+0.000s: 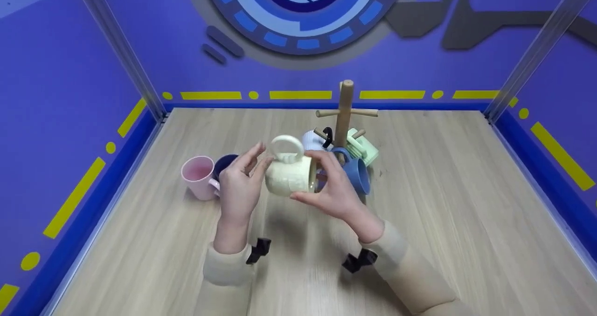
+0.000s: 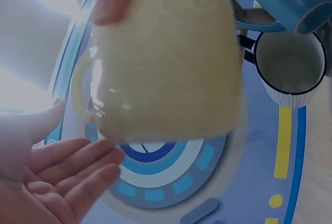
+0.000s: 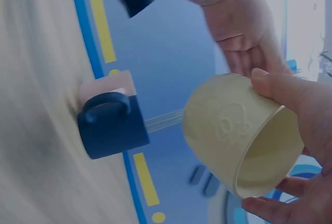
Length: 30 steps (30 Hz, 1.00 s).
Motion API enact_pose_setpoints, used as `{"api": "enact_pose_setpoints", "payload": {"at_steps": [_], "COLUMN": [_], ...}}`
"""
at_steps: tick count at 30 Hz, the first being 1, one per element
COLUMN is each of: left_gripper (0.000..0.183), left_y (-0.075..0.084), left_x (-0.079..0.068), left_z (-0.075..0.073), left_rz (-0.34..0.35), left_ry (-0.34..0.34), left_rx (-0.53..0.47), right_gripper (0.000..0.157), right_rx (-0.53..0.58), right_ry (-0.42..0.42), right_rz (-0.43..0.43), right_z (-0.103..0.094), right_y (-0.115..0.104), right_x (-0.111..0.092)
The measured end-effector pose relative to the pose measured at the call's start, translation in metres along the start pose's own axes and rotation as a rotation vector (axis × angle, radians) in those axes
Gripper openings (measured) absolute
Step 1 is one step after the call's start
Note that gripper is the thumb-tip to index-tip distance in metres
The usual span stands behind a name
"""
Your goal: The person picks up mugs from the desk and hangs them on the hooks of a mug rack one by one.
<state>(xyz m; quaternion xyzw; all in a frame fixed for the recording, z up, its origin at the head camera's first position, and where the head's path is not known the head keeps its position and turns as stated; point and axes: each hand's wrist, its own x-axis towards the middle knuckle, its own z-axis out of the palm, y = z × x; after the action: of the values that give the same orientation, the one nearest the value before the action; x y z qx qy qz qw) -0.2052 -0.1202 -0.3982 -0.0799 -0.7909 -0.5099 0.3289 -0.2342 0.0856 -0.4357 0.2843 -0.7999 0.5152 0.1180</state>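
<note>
A cream mug [image 1: 287, 178] is held on its side above the table, its ring-shaped handle upward and its mouth toward the right. My right hand [image 1: 338, 192] grips it near the rim, thumb on one side and fingers on the other, as the right wrist view shows. Beside the base end is my left hand [image 1: 239, 190], its fingers extended and the fingertips right at the mug. In the left wrist view those fingers [image 2: 85, 169] are nearly straight, close to the mug's base and handle. A raised pattern [image 3: 231, 123] marks the mug's side.
Behind my right hand stands a wooden mug tree [image 1: 345, 106] with bare upper pegs. Around its lower part are a blue mug [image 1: 358, 175], a light green mug [image 1: 367, 149] and a white mug [image 1: 312, 140] with a black handle. At left, a pink mug [image 1: 198, 183] adjoins a navy mug [image 3: 111, 130].
</note>
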Motion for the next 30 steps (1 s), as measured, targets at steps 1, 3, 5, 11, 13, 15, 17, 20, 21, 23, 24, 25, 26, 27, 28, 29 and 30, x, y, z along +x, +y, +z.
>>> {"api": "enact_pose_setpoints", "payload": {"at_steps": [1, 3, 5, 11, 13, 15, 17, 20, 21, 23, 24, 25, 26, 27, 28, 29, 30], "left_gripper": [0.034, 0.032, 0.031, 0.043, 0.050, 0.055, 0.058, 0.058, 0.058, 0.058, 0.057, 0.057, 0.057, 0.057, 0.057, 0.056, 0.056], "left_y": [0.000, 0.000, 0.000, -0.004, -0.006, -0.008, -0.010, -0.014, -0.016, -0.018, -0.019, -0.019, -0.020, -0.020, -0.021, -0.021, -0.021], "left_x": [0.000, 0.000, 0.000, -0.003, -0.005, -0.006, -0.007, -0.009, -0.009, -0.010, -0.010, -0.010, -0.010, -0.011, -0.011, -0.011, -0.011], "left_z": [0.001, 0.003, 0.008, 0.031, 0.038, 0.045, 0.051, 0.060, 0.062, 0.066, 0.067, 0.068, 0.069, 0.070, 0.070, 0.071, 0.071], "left_rz": [-0.044, -0.115, -0.144, -0.171, -0.173, -0.168, -0.170, -0.182, -0.187, -0.192, -0.193, -0.194, -0.195, -0.197, -0.199, -0.201, -0.206], "left_ry": [-0.028, -0.084, -0.125, -0.157, -0.161, -0.163, -0.157, -0.143, -0.137, -0.124, -0.118, -0.113, -0.108, -0.105, -0.102, -0.099, -0.099], "left_rx": [-0.019, -0.059, -0.082, -0.226, -0.273, -0.306, -0.321, -0.336, -0.338, -0.336, -0.336, -0.335, -0.334, -0.335, -0.334, -0.335, -0.340], "right_gripper": [0.087, 0.086, 0.085, 0.082, 0.082, 0.080, 0.080, 0.079, 0.079, 0.079, 0.079, 0.079, 0.079, 0.079, 0.078, 0.078, 0.076], "right_rx": [0.010, 0.032, 0.049, 0.062, 0.069, 0.066, 0.051, 0.026, 0.018, 0.000, -0.009, -0.023, -0.039, -0.054, -0.072, -0.087, -0.105], "right_ry": [0.030, 0.087, 0.126, 0.163, 0.163, 0.169, 0.173, 0.179, 0.178, 0.176, 0.176, 0.174, 0.172, 0.171, 0.171, 0.175, 0.178], "right_rz": [0.027, 0.076, 0.125, 0.232, 0.272, 0.306, 0.336, 0.370, 0.382, 0.400, 0.408, 0.415, 0.420, 0.424, 0.427, 0.430, 0.434], "right_z": [-0.003, -0.009, -0.016, -0.030, -0.033, -0.036, -0.038, -0.040, -0.041, -0.041, -0.042, -0.042, -0.042, -0.042, -0.042, -0.042, -0.042], "right_y": [-0.003, -0.007, -0.012, -0.014, -0.013, -0.012, -0.011, -0.009, -0.009, -0.009, -0.009, -0.009, -0.009, -0.010, -0.010, -0.010, -0.010], "right_x": [0.000, 0.001, 0.003, 0.010, 0.013, 0.015, 0.017, 0.020, 0.020, 0.022, 0.022, 0.022, 0.023, 0.023, 0.024, 0.024, 0.024]}}
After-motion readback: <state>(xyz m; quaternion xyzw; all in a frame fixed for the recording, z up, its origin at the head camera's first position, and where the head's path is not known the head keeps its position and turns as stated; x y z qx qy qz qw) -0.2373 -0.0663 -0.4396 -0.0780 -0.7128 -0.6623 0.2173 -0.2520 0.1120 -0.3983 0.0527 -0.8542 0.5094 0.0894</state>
